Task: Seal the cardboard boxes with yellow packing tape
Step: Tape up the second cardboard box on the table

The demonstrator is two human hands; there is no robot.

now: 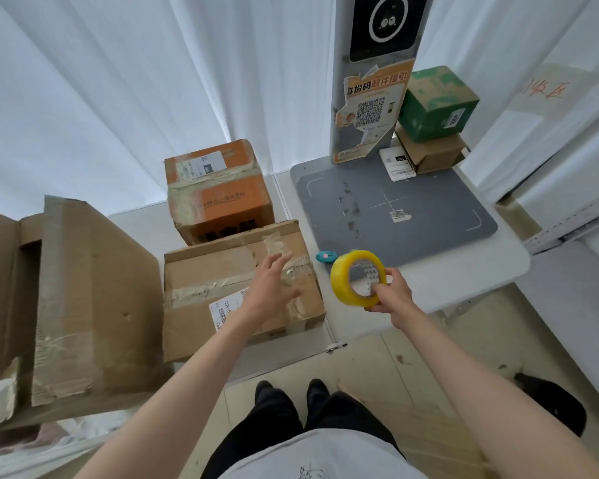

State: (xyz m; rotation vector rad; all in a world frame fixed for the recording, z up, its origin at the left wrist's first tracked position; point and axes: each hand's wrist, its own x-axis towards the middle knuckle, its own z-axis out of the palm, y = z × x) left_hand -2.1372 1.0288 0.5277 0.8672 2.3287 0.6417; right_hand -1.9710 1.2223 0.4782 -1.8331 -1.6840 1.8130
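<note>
My right hand [391, 293] grips a roll of yellow packing tape [358, 278] by its lower rim and holds it upright above the table's front edge. My left hand [272, 288] hovers flat, fingers spread, over the top of a brown cardboard box [222, 267] that carries old clear tape and a white label. Behind that box stands an orange taped box [218, 188]. A large brown box [80, 299] with a raised flap stands at the left.
A small teal cutter [326, 256] lies on the white table [464, 281] beside the grey scanning pad [395, 209]. A kiosk post [370, 98] rises at the back, with a green box [436, 105] stacked on a brown one to its right. White curtains surround the space.
</note>
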